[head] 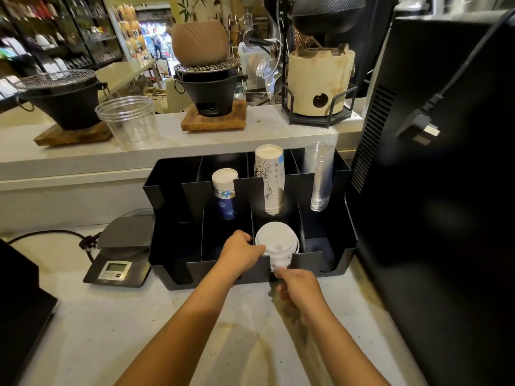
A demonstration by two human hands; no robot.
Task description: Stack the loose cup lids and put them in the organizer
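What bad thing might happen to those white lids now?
The stack of white plastic cup lids sits tilted in a front slot of the black divided organizer, held only at its edges by the left hand and right hand. It might slip and scatter. Pushed back, it might bump the tall white printed paper cups.

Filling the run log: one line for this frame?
stage: seating white lid stack in organizer front slot | left hand: steadying stack | right hand: at its base

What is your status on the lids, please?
Both hands, left and right, on lid stack. Stack in organizer front slot. Nothing blocking.
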